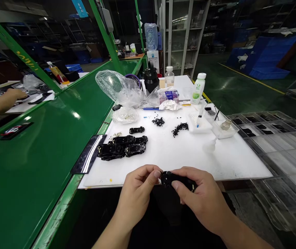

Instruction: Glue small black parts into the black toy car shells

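Note:
My right hand point(205, 192) is wrapped round a glossy black toy car body point(166, 178), held just over the near edge of the white work surface. Thumb and forefinger of my left hand point(139, 192) are pinched together at the car body's left end. Whatever sits between those fingertips is too small to make out. Several similar black car bodies point(123, 140) lie grouped on the left of the white surface point(160, 152), one of them a little behind the rest. Two piles of tiny black parts, one in the middle point(158, 121) and one farther right point(180, 128), lie beyond my hands.
Behind stand a white bottle point(199, 88), a black flask point(151, 79) and clear plastic bags point(122, 90). White trays point(200, 123) with a syringe point(200, 116) sit at right. A green conveyor point(46, 138) runs along the left; another person's arm point(1, 103) is beyond it. Compartment trays point(277, 138) are far right.

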### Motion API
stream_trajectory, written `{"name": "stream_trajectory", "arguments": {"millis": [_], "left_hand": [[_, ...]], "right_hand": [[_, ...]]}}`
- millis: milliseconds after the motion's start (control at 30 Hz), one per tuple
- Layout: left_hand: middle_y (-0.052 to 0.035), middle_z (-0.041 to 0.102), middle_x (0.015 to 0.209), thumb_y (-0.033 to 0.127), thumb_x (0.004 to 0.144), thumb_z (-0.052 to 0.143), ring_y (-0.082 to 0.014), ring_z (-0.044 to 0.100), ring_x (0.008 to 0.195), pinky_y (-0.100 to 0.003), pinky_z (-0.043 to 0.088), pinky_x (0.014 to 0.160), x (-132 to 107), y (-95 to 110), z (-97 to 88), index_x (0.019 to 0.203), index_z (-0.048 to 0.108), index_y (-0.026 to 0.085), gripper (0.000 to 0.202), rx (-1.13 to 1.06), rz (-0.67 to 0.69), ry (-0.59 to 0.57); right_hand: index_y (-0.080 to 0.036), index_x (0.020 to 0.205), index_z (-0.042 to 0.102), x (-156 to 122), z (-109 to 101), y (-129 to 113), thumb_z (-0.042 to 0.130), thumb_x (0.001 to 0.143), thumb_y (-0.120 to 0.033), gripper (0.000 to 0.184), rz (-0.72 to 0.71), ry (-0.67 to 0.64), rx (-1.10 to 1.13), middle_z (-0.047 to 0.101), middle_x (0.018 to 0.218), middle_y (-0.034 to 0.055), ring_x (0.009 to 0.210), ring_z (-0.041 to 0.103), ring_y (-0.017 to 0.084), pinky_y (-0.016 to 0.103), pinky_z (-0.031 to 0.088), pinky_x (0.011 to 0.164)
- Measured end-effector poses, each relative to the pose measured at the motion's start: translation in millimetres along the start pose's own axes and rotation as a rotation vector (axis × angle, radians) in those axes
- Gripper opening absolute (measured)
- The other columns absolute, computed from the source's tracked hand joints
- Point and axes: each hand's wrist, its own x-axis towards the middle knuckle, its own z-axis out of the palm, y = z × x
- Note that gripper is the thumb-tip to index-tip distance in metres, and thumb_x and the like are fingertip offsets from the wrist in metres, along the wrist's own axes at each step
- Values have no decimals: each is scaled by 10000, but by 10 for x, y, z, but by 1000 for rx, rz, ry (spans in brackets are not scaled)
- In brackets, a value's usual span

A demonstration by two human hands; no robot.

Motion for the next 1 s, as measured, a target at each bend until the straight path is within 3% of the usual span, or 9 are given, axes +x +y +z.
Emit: {"name": "stream_trajectory", "arguments": {"millis": [233, 433, 733, 900, 1000], "left_hand": [[10, 659, 659, 413, 824, 666, -133, 562, 638, -209, 453, 605, 3, 30, 14, 752, 717, 193, 237, 113, -4, 27], [12, 675, 640, 415, 809, 675, -128, 569, 609, -199, 458, 576, -5, 52, 31, 739, 735, 201, 233, 146, 8, 83], [19, 684, 654, 399, 806, 690, -120, 585, 619, -186, 474, 586, -7, -32, 74, 758, 730, 193, 216, 66, 13, 131], [16, 681, 636, 399, 781, 714, -118, 579, 606, -188, 475, 582, -6, -32, 66, 739, 730, 186, 218, 59, -19, 138], [15, 681, 632, 389, 765, 729, -119, 573, 599, -191, 473, 577, -4, -30, 46, 733, 730, 185, 206, 70, -27, 147]], "right_hand": [[-273, 1051, 733, 18, 37, -25, 589, 847, -218, 256, -95, 54, -115, 714, 934, 10, 860, 661, 167, 266, 538, 792], [-291, 1049, 734, 23, 62, -21, 585, 851, -223, 257, -92, 54, -137, 700, 862, -4, 819, 651, 164, 271, 530, 783], [-283, 1072, 724, 47, 93, 7, 593, 867, -251, 246, -10, 45, -38, 713, 927, -11, 718, 651, 131, 238, 534, 699], [-298, 1043, 734, 49, 95, -11, 597, 850, -197, 257, -88, 57, -88, 712, 880, -24, 818, 655, 146, 242, 519, 756], [-299, 1052, 731, 47, 99, 3, 591, 854, -198, 262, -79, 37, -92, 705, 853, -26, 758, 645, 136, 233, 514, 687]]}}
